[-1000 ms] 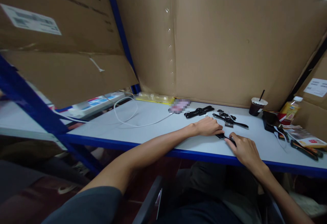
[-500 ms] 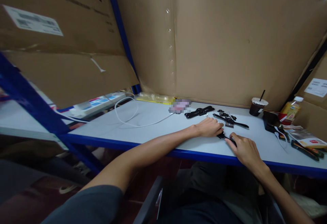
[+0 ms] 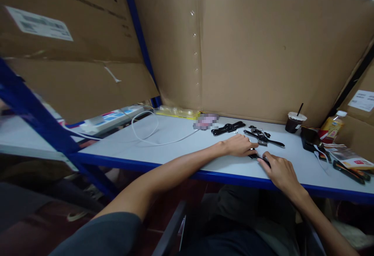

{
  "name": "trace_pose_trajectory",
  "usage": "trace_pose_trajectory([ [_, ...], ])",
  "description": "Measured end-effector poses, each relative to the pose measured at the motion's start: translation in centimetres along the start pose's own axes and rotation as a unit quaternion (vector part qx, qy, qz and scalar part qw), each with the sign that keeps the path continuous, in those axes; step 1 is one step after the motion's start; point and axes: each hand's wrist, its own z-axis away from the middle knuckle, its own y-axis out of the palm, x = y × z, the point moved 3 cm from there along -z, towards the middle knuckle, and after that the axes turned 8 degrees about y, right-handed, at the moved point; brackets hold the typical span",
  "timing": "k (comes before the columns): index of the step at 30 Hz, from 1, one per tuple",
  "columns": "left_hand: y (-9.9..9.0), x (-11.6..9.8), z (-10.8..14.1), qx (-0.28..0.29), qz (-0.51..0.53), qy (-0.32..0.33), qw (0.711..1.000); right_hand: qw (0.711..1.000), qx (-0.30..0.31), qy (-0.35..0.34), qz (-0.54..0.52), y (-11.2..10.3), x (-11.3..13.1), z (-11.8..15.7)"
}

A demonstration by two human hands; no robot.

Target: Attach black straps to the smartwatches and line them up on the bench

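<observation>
The white surface (image 3: 306, 168) bears straps (image 3: 228, 128) beyond the left grip (image 3: 239, 145) — and a cable (image 3: 157, 144) left of it — while a cup (image 3: 294, 124) and a box (image 3: 310, 139) stand beyond the right grip (image 3: 280, 170), to its right.

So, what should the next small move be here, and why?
Probably a slight adjustment by the left hand at the near black strap's left end, while the right hand steadies the other: both hands' fingers meet that strap, low over the table, though the left fingertips' exact grip is partly hidden.
</observation>
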Motion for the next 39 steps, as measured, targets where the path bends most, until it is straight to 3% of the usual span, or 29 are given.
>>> trace_pose_trajectory([
  [12, 0.50, 0.48, -0.12, -0.017, 0.004, -0.010, 1.000, 1.000, 0.001, 0.001, 0.000, -0.16, 0.07, 0.08],
  [17, 0.11, 0.04, -0.11, -0.037, 0.021, -0.045, 0.998, 1.000, -0.005, 0.000, 0.002, -0.24, 0.16, 0.12],
  [23, 0.32, -0.30, -0.34, -0.015, 0.002, -0.080, 0.997, 1.000, -0.004, -0.001, 0.003, -0.13, 0.10, 0.06],
  [28, 0.73, -0.12, -0.32, -0.040, 0.018, -0.073, 0.996, 1.000, -0.001, 0.000, 0.005, -0.07, 0.04, 0.06],
  [39, 0.60, -0.37, -0.21, -0.005, 0.003, -0.063, 0.998, 1.000, 0.004, 0.001, -0.003, -0.13, 0.02, 0.07],
])
